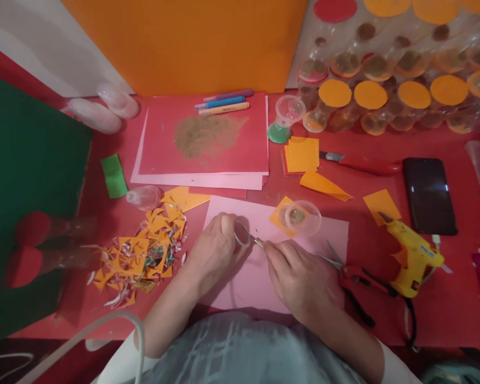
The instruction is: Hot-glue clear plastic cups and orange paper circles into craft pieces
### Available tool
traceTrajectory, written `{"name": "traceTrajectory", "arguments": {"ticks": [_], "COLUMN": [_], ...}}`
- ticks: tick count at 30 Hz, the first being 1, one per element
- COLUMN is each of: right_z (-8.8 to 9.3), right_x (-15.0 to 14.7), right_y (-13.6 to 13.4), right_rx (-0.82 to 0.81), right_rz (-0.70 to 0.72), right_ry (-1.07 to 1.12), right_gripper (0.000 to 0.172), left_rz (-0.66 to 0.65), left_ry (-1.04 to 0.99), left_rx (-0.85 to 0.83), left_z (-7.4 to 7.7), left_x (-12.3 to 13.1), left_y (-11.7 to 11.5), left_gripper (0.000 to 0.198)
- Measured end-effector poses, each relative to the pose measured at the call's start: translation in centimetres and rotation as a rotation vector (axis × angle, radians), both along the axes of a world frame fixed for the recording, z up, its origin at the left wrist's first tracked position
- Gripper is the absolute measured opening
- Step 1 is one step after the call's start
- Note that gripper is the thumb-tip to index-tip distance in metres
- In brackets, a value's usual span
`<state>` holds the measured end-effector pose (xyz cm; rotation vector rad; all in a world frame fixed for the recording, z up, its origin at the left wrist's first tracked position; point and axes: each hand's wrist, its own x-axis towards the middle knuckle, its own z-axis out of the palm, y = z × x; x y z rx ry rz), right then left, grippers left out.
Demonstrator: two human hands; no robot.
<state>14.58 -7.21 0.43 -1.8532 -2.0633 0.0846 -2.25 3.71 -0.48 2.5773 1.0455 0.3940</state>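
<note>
My left hand [212, 242] is closed around a small clear plastic piece with a round open rim [242, 233], tilted toward the right. My right hand [298, 272] grips a slim tool with a metal tip [256, 240]. That tip points left and sits at or close to the plastic rim; whether it touches is unclear. Both hands are over a sheet of pink paper [260, 288]. Just beyond my right hand, a clear plastic cup-like piece [310, 218] rests on an orange paper square [279, 214]. Red-handled scissors [350, 272] lie open to the right.
Orange paper scraps [134, 253] are heaped left. At right are a yellow glue gun [414, 256], a phone [428, 194] and a red utility knife [364, 162]. Markers [224, 101] lie on red sheets [156, 154]. Rows of hourglass-shaped plastic pieces [380, 66] stand back right.
</note>
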Motion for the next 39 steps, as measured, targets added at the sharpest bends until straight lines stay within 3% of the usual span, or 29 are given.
{"name": "traceTrajectory", "arguments": {"ticks": [18,32,39], "right_z": [0.3,-1.3,-0.5], "right_x": [-0.1,-0.7,-0.4], "right_y": [0.5,0.2,0.2], "right_rx": [0.012,0.116,0.110], "right_rz": [0.041,-0.013,-0.007], "right_ry": [-0.073,-0.082,-0.080], "right_gripper": [0.025,0.025,0.023], "left_rz": [-0.022,-0.044,-0.029], "left_ry": [0.023,-0.024,-0.047], "left_rx": [0.000,0.059,0.061], "left_z": [0.2,-0.2,-0.5], "left_x": [0.0,-0.1,-0.1], "left_y": [0.0,0.1,0.1], "left_gripper": [0.025,0.021,0.022]}}
